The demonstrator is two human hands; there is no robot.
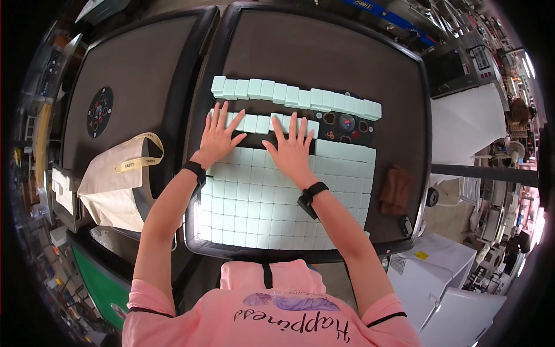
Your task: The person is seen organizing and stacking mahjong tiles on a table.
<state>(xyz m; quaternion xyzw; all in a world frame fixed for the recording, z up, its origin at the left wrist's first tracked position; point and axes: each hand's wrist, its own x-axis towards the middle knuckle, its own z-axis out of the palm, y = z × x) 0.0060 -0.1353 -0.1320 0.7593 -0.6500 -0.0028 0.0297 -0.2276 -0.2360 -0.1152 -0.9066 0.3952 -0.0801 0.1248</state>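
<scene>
My left hand (218, 140) reaches over the left end of a short row of pale green mahjong tiles (250, 124), fingers spread and fingertips at the tiles. My right hand (293, 151) lies over the right part of that row, its fingers likewise apart. Neither hand is closed around a tile. Beyond them runs a longer, slightly uneven row of mahjong tiles (261, 90), stacked in places. On the near side, a large block of tiles (248, 199) lies face down in close rows, partly hidden by my right forearm. All sit on a dark mahjong table (324, 52).
A round control panel (347, 123) is set in the table's middle, partly covered by tiles. A brown folded item (395, 191) and a small black object (406, 225) lie at the right. Left stand a beige bag (113, 188) and another mahjong table (144, 63).
</scene>
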